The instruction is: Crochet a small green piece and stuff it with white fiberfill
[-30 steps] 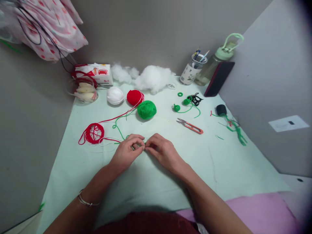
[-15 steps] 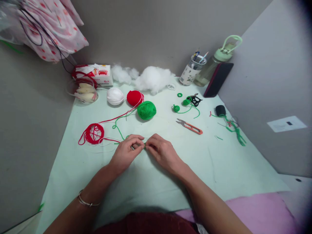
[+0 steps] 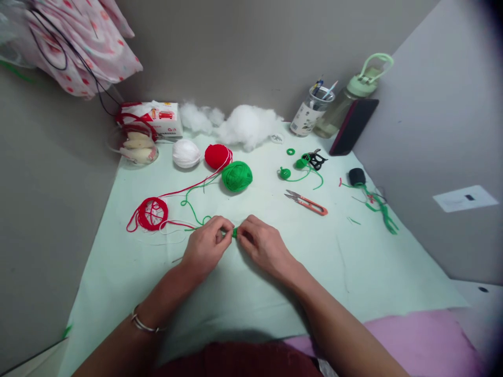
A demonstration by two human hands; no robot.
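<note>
Pinching a small green yarn piece [image 3: 234,233] in left hand [image 3: 205,246] and right hand [image 3: 264,243], best worked with light, even tension.

A slim, silvery, double-looped bracelet [image 3: 141,325] circles the left forearm [image 3: 165,293], and dark red clothing [image 3: 243,360] covers the body.

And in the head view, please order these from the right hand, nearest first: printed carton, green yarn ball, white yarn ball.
From the right hand:
1. green yarn ball, ahead, slightly left
2. white yarn ball, farther left
3. printed carton, at the back left
</note>
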